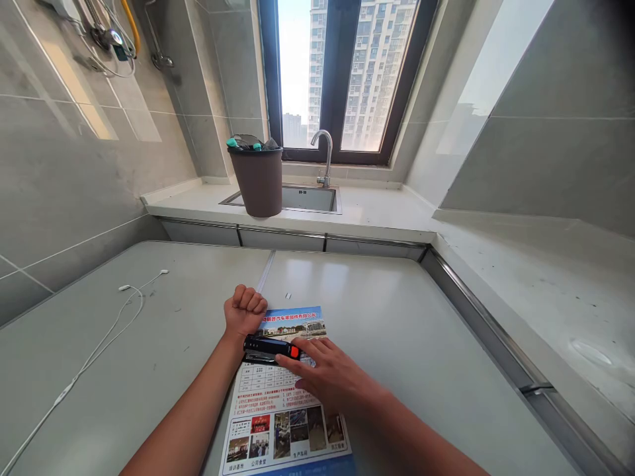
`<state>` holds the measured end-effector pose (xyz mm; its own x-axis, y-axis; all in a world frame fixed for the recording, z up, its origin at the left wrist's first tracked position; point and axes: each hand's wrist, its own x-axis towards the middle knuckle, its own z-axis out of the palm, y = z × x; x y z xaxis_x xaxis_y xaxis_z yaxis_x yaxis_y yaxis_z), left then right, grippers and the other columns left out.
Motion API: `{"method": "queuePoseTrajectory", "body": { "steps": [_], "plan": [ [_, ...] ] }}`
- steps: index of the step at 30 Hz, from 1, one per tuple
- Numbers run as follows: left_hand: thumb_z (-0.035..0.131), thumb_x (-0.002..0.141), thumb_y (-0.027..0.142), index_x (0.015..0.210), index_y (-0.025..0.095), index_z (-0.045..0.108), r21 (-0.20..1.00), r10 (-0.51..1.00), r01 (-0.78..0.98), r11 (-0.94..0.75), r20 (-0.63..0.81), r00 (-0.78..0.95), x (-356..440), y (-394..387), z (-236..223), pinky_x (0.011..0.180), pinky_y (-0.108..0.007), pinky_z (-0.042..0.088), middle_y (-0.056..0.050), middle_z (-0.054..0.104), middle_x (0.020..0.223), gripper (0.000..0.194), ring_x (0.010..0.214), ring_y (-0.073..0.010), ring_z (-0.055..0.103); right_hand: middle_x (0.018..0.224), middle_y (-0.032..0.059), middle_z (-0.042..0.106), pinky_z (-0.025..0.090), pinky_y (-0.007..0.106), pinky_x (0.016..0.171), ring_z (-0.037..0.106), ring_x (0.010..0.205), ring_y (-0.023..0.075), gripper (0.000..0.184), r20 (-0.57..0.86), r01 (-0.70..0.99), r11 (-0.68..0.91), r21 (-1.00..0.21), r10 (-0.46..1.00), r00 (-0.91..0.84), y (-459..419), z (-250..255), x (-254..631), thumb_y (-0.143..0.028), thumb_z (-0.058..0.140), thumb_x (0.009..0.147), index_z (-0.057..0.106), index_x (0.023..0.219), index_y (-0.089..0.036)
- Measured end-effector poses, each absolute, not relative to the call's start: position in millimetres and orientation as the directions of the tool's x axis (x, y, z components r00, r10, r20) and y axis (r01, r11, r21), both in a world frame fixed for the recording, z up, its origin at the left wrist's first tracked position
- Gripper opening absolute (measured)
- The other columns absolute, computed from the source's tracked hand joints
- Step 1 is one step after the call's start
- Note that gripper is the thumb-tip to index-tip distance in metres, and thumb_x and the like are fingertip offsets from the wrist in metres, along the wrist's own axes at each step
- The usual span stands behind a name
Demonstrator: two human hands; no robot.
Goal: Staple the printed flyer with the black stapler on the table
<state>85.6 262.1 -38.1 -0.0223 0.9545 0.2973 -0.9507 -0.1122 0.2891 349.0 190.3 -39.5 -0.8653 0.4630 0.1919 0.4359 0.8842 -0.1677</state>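
Note:
A black stapler (270, 348) with a red-orange patch at its right end lies across a printed leaflet (282, 396). My right hand (322, 370) grips the stapler's right end, thumb on the near side and fingers on the far side. To the left, my left hand (245, 309) is curled into a fist beside the leaflet's top left corner, its wrist next to the stapler's left end. Whatever the fist may hold is hidden. Just beyond the leaflet, a tiny strip, perhaps staples (288, 295), lies on the grey table (387, 317).
A white cable (99, 344) runs along the table's left side. Behind the table, a brown bin (258, 182) stands on the white counter (377, 208), in front of a sink (310, 198) with a tall faucet (327, 155). The counter continues along the right.

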Motion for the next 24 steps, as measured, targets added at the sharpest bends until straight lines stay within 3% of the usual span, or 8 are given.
{"method": "queuePoseTrajectory", "body": {
  "steps": [4, 10, 14, 16, 20, 24],
  "plan": [
    [0.049, 0.059, -0.007, 0.049, 0.017, 0.027, 0.199, 0.934, -0.970, -0.138, 0.352, -0.061, 84.2, 261.8, -37.3, 0.041, -0.024, 0.005, 0.008, 0.005, 0.044, 0.034, 0.042, -0.0084, -0.001, 0.151, 0.0126, 0.046, 0.041, 0.043, 0.105, 0.050, 0.129, 0.0282, 0.056, 0.184, 0.422, 0.899, -0.119, 0.437, -0.880, 193.8, -34.5, 353.9, -0.018, 0.053, 0.100, 0.043, 0.152, -0.035],
    [0.050, 0.058, -0.005, 0.048, 0.018, 0.024, 0.313, 0.947, -0.946, -0.089, 0.320, 0.017, 88.0, 261.9, -37.1, 0.041, -0.025, 0.006, 0.008, 0.004, 0.044, 0.036, 0.042, -0.0091, 0.000, 0.138, 0.0136, 0.052, 0.036, 0.046, 0.102, 0.046, 0.125, 0.0295, 0.035, 0.213, 0.415, 0.906, -0.078, 0.422, -0.881, 194.8, -29.9, 353.2, -0.028, 0.052, 0.102, 0.056, 0.136, -0.032],
    [0.051, 0.057, -0.004, 0.049, 0.018, 0.024, 0.363, 0.959, -0.923, -0.129, 0.281, -0.024, 86.6, 261.2, -36.7, 0.041, -0.026, 0.007, 0.007, 0.004, 0.045, 0.036, 0.043, -0.0096, 0.001, 0.124, 0.0118, 0.057, 0.036, 0.042, 0.096, 0.048, 0.114, 0.0264, 0.032, 0.222, 0.416, 0.907, -0.065, 0.420, -0.880, 203.3, -28.6, 362.9, -0.021, 0.046, 0.103, 0.061, 0.129, -0.032],
    [0.052, 0.059, -0.003, 0.050, 0.018, 0.024, 0.448, 0.967, -0.885, -0.126, 0.255, -0.008, 90.5, 260.6, -36.0, 0.042, -0.026, 0.008, 0.007, 0.006, 0.046, 0.037, 0.044, -0.0099, 0.004, 0.120, 0.0106, 0.058, 0.036, 0.042, 0.094, 0.047, 0.112, 0.0264, 0.036, 0.198, 0.393, 0.917, -0.074, 0.399, -0.895, 208.8, -25.0, 373.3, -0.015, 0.048, 0.100, 0.062, 0.128, -0.033],
    [0.055, 0.065, -0.001, 0.050, 0.018, 0.031, 0.763, 0.975, -0.646, -0.033, 0.168, 0.149, 112.3, 260.1, -37.5, 0.045, -0.024, 0.015, 0.006, 0.022, 0.048, 0.033, 0.046, -0.0091, 0.018, 0.110, 0.0076, 0.058, 0.038, 0.041, 0.092, 0.047, 0.106, 0.0256, 0.041, 0.144, 0.402, 0.901, -0.161, 0.425, -0.894, 215.4, -12.5, 399.4, -0.011, 0.051, 0.098, 0.064, 0.128, -0.036],
    [0.052, 0.066, 0.002, 0.054, 0.016, 0.045, 0.937, 0.961, -0.345, -0.051, 0.139, 0.237, 131.5, 260.3, -44.1, 0.050, -0.022, 0.024, 0.003, 0.038, 0.051, 0.021, 0.050, -0.0089, 0.033, 0.104, 0.0040, 0.059, 0.039, 0.040, 0.095, 0.051, 0.101, 0.0224, 0.028, 0.104, 0.391, 0.852, -0.348, 0.449, -0.887, 221.7, -1.9, 427.0, -0.026, 0.061, 0.099, 0.068, 0.123, -0.038]
  ]
}}
